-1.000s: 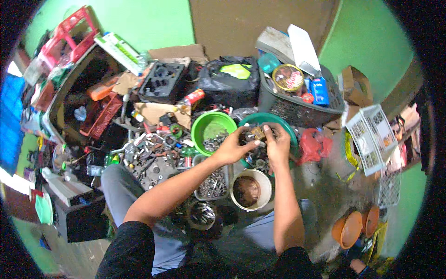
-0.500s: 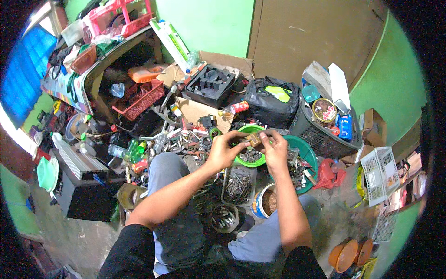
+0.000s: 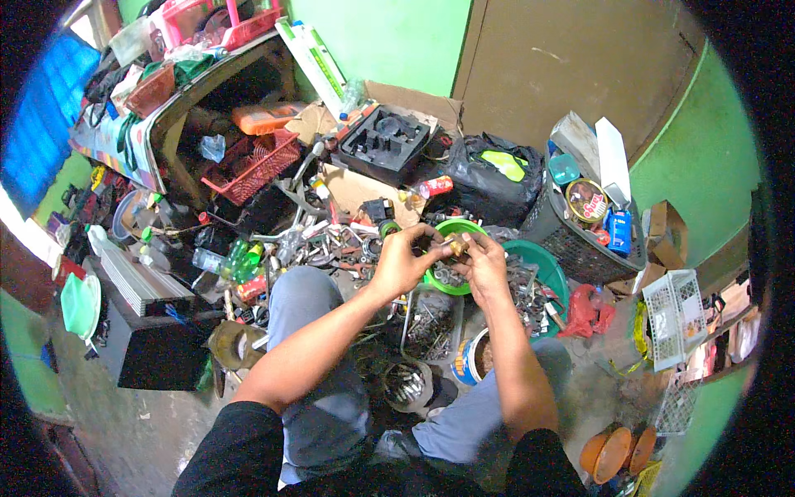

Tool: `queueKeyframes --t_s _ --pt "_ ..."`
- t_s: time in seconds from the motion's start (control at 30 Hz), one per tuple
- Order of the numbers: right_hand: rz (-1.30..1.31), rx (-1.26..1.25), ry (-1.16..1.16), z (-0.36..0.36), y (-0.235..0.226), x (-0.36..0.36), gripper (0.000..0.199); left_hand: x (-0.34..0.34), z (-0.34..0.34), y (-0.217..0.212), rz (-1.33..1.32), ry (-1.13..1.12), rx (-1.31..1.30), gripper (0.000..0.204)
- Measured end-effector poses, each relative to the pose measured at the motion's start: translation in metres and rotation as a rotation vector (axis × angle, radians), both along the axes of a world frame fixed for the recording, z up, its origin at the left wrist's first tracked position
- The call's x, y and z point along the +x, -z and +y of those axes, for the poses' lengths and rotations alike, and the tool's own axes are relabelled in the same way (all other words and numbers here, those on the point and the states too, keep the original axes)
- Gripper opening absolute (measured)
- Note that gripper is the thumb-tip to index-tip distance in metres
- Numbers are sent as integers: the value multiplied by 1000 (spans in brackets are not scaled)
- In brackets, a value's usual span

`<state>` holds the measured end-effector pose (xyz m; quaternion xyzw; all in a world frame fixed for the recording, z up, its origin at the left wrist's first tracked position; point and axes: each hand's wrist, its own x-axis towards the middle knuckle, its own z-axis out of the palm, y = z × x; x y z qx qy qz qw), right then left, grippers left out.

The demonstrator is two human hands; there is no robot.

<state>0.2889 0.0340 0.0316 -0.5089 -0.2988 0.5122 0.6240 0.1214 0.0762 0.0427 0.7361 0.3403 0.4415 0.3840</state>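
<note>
Both of my hands meet over a lime-green bowl [image 3: 460, 224] that has small metal parts in it. Between their fingertips is a small brass-coloured metal fitting [image 3: 458, 245]; its exact kind I cannot make out. My left hand [image 3: 403, 263] pinches it from the left with thumb and fingers. From the right, my right hand [image 3: 484, 272] grips the same piece with curled fingers. Just below the hands, a clear plastic tray [image 3: 458, 325] contains many screws and bolts. A teal basin [image 3: 538, 256] of metal pieces lies beyond my right wrist.
A white-and-blue bucket [image 3: 466, 363] and a round tin [image 3: 406, 387] of shiny pieces stand between my knees. Loose tools and hardware cover the floor ahead. Farther off are a black moulded case [image 3: 385, 149], a black plastic bag [image 3: 472, 186] and a dark laundry basket [image 3: 571, 240].
The brass-coloured fitting has turned in my fingers, and my right fingers are now more curled around it. The view has shifted slightly, while both hands stay over the bowl.
</note>
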Motion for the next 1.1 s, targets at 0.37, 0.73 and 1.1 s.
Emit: queueKeyframes --t_s 0.37,0.73,1.1 --pt "-316 -44 107 -24 -14 35 13 34 -6 12 -36 164 -143 19" --pt "-1001 60 709 -97 -5 170 14 101 -42 40 347 486 -91 22" --pt "-458 -31 901 -183 13 265 17 225 -60 128 253 444 -387 18"
